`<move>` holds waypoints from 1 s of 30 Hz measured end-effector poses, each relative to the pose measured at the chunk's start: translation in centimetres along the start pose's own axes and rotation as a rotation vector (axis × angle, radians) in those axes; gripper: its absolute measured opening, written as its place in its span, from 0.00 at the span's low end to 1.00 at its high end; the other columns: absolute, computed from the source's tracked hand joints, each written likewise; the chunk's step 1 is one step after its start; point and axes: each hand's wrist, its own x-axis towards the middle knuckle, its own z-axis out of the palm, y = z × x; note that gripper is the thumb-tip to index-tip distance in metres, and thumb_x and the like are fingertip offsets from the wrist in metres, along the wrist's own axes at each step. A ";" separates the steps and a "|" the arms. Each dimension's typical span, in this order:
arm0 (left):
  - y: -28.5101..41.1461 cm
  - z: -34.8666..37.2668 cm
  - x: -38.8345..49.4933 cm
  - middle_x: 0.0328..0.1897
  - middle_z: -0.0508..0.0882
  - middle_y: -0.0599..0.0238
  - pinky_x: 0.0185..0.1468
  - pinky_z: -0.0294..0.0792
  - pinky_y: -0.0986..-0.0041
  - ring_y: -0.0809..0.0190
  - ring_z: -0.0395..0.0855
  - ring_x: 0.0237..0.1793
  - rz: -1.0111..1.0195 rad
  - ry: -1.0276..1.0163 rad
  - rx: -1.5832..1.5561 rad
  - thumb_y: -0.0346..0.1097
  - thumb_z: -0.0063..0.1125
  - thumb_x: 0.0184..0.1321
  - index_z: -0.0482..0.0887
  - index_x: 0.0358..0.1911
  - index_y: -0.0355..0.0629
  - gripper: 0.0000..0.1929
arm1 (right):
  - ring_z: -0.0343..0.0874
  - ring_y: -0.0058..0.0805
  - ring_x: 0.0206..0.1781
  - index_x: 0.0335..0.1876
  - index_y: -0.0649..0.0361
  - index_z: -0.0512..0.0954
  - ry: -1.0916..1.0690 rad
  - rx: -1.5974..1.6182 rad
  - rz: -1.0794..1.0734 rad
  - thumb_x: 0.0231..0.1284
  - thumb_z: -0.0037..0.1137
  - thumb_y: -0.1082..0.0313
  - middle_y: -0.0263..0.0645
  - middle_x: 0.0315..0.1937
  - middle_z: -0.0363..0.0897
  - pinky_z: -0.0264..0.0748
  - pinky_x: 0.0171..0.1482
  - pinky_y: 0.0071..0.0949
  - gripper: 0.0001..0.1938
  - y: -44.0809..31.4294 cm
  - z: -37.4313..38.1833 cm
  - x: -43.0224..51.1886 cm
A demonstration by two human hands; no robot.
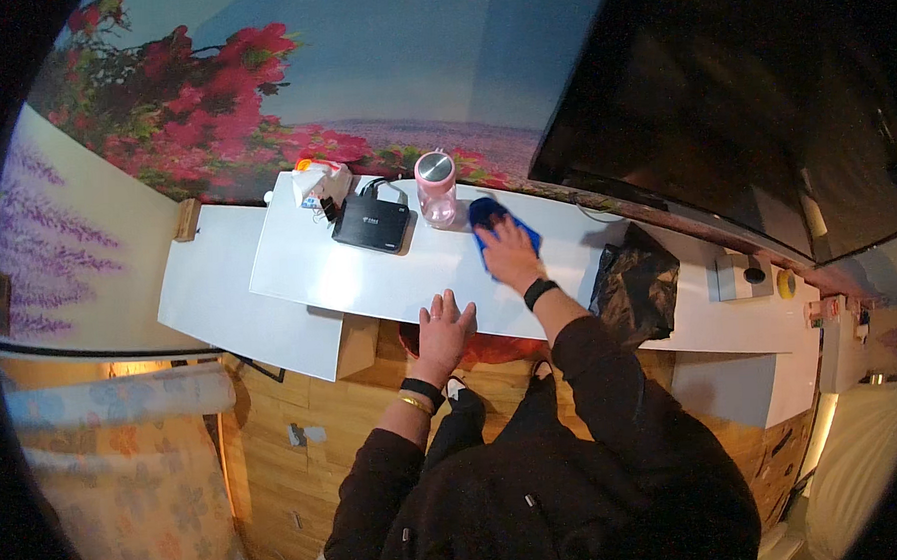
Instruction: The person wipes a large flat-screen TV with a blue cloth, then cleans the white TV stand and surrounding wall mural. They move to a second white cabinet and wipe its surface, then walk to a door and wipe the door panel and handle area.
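Note:
My right hand (pixel 509 249) presses on a blue cloth (pixel 531 239) lying on the white cabinet top (pixel 389 286). My left hand (pixel 445 331) is at the cabinet's front edge, fingers spread, with nothing in it. Left of the cloth stands a pink-lidded clear bottle (pixel 437 198). Farther left lie a black set-top box (pixel 371 223) with cables at its back and an opened soft pack of tissues (pixel 323 184). A crumpled black plastic bag (pixel 636 283) sits to the right of my right forearm.
A large dark television (pixel 711 103) overhangs the back right. Farther right are a grey and white box (pixel 741 276) and a yellow roll of tape (pixel 786 284). A lower white surface (pixel 215 268) extends left. Below the front edge is a red object (pixel 496 348).

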 end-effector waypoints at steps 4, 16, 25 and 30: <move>-0.1 0.3 -0.2 0.81 0.56 0.41 0.72 0.56 0.33 0.34 0.58 0.77 0.019 -0.005 -0.039 0.33 0.55 0.68 0.71 0.72 0.62 0.29 | 0.42 0.54 0.85 0.82 0.44 0.56 -0.077 0.043 0.298 0.77 0.39 0.56 0.46 0.85 0.44 0.49 0.78 0.56 0.30 6.0 -1.7 0.3; 0.0 -0.1 -0.3 0.80 0.60 0.41 0.70 0.59 0.32 0.33 0.61 0.75 0.010 0.007 -0.093 0.37 0.55 0.68 0.74 0.69 0.58 0.25 | 0.52 0.54 0.81 0.78 0.42 0.65 0.087 -0.048 0.229 0.68 0.52 0.59 0.48 0.80 0.56 0.57 0.73 0.57 0.31 -2.1 1.9 -12.4; -5.6 0.4 -2.5 0.75 0.68 0.38 0.73 0.61 0.45 0.28 0.65 0.72 -0.151 0.244 -0.154 0.36 0.63 0.63 0.80 0.63 0.47 0.23 | 0.59 0.45 0.79 0.74 0.39 0.69 0.091 0.028 -0.170 0.67 0.55 0.53 0.41 0.77 0.64 0.60 0.73 0.51 0.29 -2.2 0.0 -7.1; -7.0 -0.8 -3.0 0.80 0.61 0.39 0.76 0.56 0.45 0.30 0.56 0.78 -0.270 0.052 -0.069 0.44 0.67 0.61 0.74 0.70 0.56 0.32 | 0.44 0.48 0.85 0.82 0.43 0.56 -0.120 0.004 0.301 0.73 0.48 0.52 0.45 0.84 0.46 0.56 0.74 0.57 0.33 4.3 -1.8 -2.1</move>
